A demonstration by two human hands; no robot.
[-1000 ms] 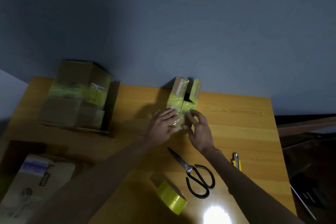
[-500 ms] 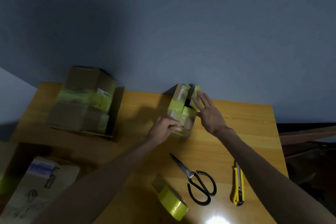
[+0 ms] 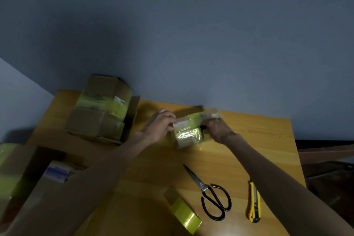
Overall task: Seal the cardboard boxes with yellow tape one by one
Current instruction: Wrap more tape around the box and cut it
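Hands clasp the small cardboard box (image 3: 188, 130) at both ends, the left hand (image 3: 159, 126) at 9 o'clock and the right hand (image 3: 218, 128) at 3 o'clock. The box is banded in yellow tape and lies lengthwise at the table's (image 3: 258, 140) far middle. Scissors (image 3: 210, 195) lie at its 5 o'clock, the yellow tape roll (image 3: 184, 214) at 6 o'clock and a larger taped box (image 3: 101, 115) at 9 o'clock.

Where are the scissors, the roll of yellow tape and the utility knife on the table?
scissors (image 3: 201, 184): head view, on the pivot where the blades cross.
roll of yellow tape (image 3: 184, 214): head view, on its yellow outer band.
utility knife (image 3: 253, 204): head view, on the yellow body.
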